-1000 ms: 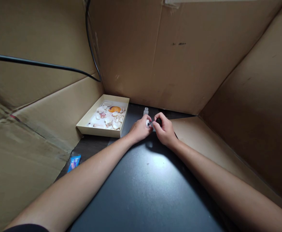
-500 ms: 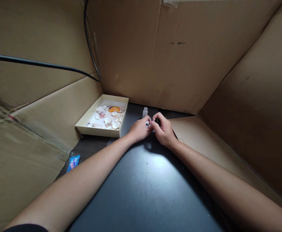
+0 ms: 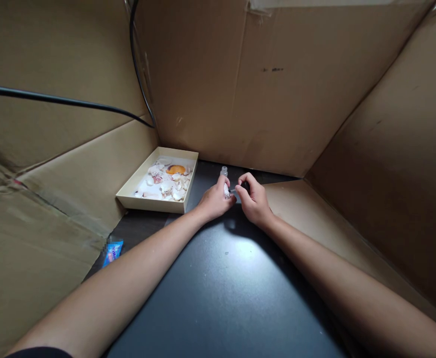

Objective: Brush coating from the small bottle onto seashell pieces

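Observation:
My left hand (image 3: pixel 216 200) is closed on a small whitish shell (image 3: pixel 226 191), held between thumb and fingers. Close on its right, my right hand (image 3: pixel 254 199) pinches a thin dropper or brush with a black cap (image 3: pixel 245 186); its tip points left at the shell. Just behind my left hand a small clear bottle (image 3: pixel 224 171) stands upright without a cap, its lower part hidden by the hand. Both hands are above the far part of the dark table (image 3: pixel 218 288).
A cream tray (image 3: pixel 151 204) of shells, one of them orange, lies at the back left. Nearer on the left is a blue packet (image 3: pixel 112 252). Cardboard walls (image 3: pixel 218 89) surround the table, and a flat cardboard piece (image 3: pixel 307 204) lies at right. A black cable (image 3: pixel 61 100) crosses the upper left.
My right hand has shifted slightly right, opening a small gap between the hands. The thin tool and the shell now show more clearly.

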`<state>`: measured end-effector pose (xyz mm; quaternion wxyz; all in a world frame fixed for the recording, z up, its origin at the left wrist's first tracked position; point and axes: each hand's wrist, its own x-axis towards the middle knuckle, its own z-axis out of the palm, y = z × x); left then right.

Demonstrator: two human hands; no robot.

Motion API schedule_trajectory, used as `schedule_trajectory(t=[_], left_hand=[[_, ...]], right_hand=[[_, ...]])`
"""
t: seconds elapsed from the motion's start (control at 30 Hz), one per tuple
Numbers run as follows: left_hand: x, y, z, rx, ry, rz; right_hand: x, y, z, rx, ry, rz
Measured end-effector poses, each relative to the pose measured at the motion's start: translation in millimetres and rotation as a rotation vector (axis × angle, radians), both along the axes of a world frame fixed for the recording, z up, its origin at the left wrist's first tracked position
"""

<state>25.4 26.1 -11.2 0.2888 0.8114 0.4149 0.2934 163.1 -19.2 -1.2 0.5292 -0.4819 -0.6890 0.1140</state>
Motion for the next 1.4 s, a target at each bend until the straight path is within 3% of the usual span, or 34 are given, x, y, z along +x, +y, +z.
schedule_trajectory(t=[0.4,0.8,1.2,1.4], left_hand=[[-1,0,0.8,0.092,0.085,0.007],[0,-10,4.6,0.191,0.426,0.010],[-1,-8,2.5,0.211,0.430,0.029],[-1,-7,2.4,0.191,0.318,0.018]], right_hand=[[-1,-1,1.8,-0.016,-0.035,-0.030],[-2,-2,2.9,-0.108,-0.108,-0.041],[0,1,0.0,-0.184,-0.135,-0.043],[1,2,-0.1,-0.176,-0.088,-0.044]])
